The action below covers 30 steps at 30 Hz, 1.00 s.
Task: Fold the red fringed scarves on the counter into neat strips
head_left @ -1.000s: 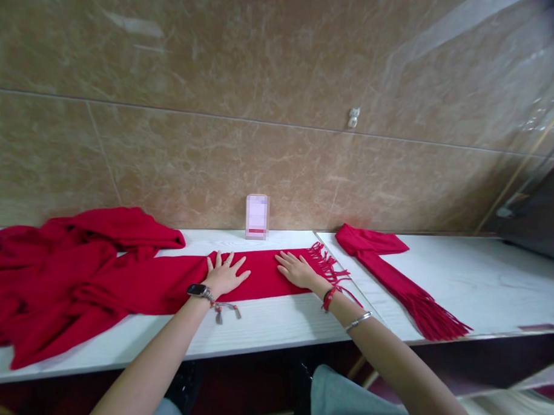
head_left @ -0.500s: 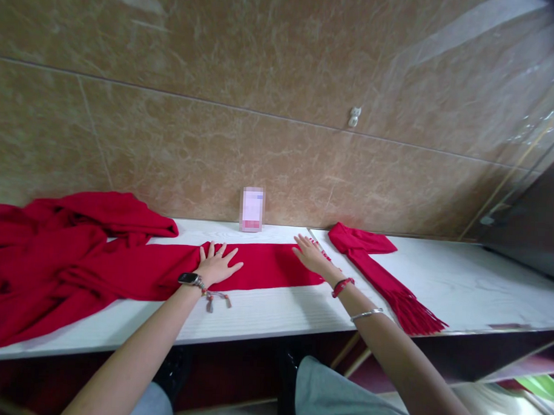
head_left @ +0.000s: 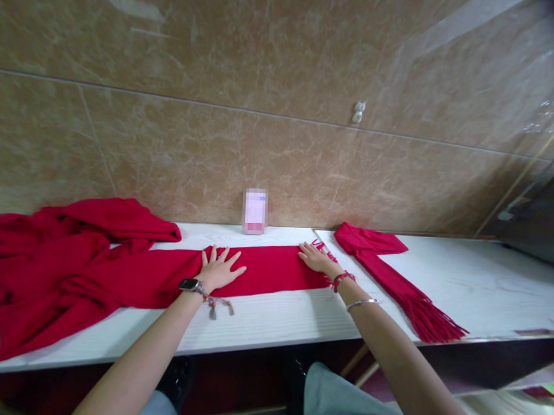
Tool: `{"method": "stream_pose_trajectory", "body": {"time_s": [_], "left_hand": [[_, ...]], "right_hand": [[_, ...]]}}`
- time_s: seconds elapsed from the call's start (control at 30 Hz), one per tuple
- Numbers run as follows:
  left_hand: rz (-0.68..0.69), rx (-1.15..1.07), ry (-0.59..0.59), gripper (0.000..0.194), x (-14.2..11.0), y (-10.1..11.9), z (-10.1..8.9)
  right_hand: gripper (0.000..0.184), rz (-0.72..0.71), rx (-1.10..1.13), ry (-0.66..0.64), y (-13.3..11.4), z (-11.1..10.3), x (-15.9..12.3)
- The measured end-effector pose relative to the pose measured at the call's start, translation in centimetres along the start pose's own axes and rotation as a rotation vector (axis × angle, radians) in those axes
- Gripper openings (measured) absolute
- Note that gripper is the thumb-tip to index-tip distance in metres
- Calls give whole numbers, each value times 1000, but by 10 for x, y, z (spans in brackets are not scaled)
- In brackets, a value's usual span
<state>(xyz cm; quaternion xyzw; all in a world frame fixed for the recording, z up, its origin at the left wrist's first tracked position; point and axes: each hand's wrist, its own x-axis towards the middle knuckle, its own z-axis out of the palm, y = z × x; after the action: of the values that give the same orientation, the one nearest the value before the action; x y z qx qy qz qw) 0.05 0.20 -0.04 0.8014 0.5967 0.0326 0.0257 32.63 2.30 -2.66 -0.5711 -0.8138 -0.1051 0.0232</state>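
Observation:
A red scarf (head_left: 270, 269) lies in a flat strip along the white table, its fringed end at the right. My left hand (head_left: 219, 270) rests on the strip with fingers spread. Flat on the cloth near the fringe is my right hand (head_left: 317, 258), fingers stretched out; its wrist and forearm cover part of the fringe. Toward the left the strip runs into a loose, rumpled heap of red cloth (head_left: 39, 260). To the right of my right hand lies a folded red scarf (head_left: 383, 278) with its fringe at the table's front edge.
The white table (head_left: 273, 322) stands against a brown marbled wall (head_left: 215, 151). A blurred-out upright box or device (head_left: 255, 213) leans near the wall. A small white cat-shaped hook (head_left: 358, 111) is on the wall. A dark object (head_left: 540, 223) stands at the far right.
My right hand has come down flat onto the scarf near its fringed end, and more of the fringe shows. My left hand stays spread on the cloth. The view has shifted slightly.

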Motion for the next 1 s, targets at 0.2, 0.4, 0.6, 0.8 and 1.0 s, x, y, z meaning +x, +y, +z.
{"method": "stream_pose_trajectory", "body": {"time_s": [0.2,0.4,0.6,0.8,1.0], "left_hand": [[-6,-8,6,71,2,-2,1],[-47,16,8,68,6,-17,-1],[-52,40,10,65,7,-27,-2],[-50,73,26,61,5,-29,-4],[230,185,287,43,0,7,-12]], "right_hand": [[36,317,92,40,39,-10,-22],[26,95,379,245,20,-41,-46],[24,-100,292,-3,-6,-50,-65],[17,53,96,-56,26,-52,-79],[20,-97,222,122,13,-78,-69]]}}
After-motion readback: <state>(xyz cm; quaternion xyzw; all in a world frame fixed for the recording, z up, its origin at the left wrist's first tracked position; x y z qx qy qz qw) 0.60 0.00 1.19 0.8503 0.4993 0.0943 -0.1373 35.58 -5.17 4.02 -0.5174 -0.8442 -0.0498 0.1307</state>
